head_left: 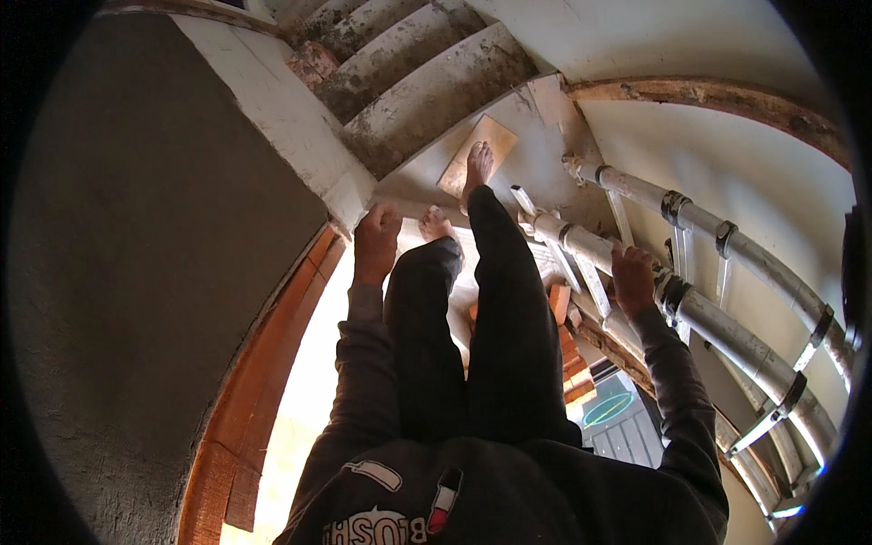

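Observation:
My right hand (633, 277) rests at the rail of a telescopic aluminium ladder (708, 318), its fingers bent round the tube beside a dark collar. Smeared with pale dust, the ladder leans along the right wall. My left hand (377, 243) is raised in front of the white wall corner, fingers curled in, with nothing visible in it. Whether it touches the corner I cannot tell. One bare foot (480, 163) stands on a tan rectangular board (502, 143) on a landing; the other foot (435, 223) is lower and nearer.
Curved, dirty stairs (436, 86) rise ahead, with a rubble chunk (313, 64) on their left. A grey plastered wall (154, 227) with reddish wooden trim (241, 418) borders the left. Bricks (574, 363) are stacked below the ladder, and a green hoop-like shape (608, 410) shows lower down.

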### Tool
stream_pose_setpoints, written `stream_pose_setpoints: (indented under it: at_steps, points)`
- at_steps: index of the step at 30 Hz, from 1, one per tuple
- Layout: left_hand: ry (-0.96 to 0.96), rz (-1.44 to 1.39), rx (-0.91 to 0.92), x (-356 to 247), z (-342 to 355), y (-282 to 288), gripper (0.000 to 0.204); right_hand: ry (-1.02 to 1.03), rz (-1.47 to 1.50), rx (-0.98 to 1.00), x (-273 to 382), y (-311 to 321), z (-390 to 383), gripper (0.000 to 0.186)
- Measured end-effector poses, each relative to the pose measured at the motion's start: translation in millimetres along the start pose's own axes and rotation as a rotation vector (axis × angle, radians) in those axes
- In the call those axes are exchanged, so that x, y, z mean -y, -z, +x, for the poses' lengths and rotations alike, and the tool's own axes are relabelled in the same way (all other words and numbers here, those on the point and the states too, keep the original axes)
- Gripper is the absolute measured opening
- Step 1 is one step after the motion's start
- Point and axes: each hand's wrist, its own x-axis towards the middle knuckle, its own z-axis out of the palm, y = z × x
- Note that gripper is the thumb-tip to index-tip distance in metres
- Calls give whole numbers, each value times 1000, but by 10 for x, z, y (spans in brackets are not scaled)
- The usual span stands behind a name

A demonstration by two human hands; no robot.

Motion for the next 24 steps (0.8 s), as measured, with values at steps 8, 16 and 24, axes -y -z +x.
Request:
stream_pose_setpoints:
  at_steps: [8, 16, 24]
  points:
    - [-23, 87, -130, -59, 486, 299, 36, -18, 5, 23, 1, -166, -6, 43]
    - [32, 235, -65, 275, 1039, 347, 40, -57, 248, 182, -162, 266, 70, 62]
    - [62, 330, 75, 394, 1463, 291, 33, -172, 424, 216, -90, 18, 133, 81]
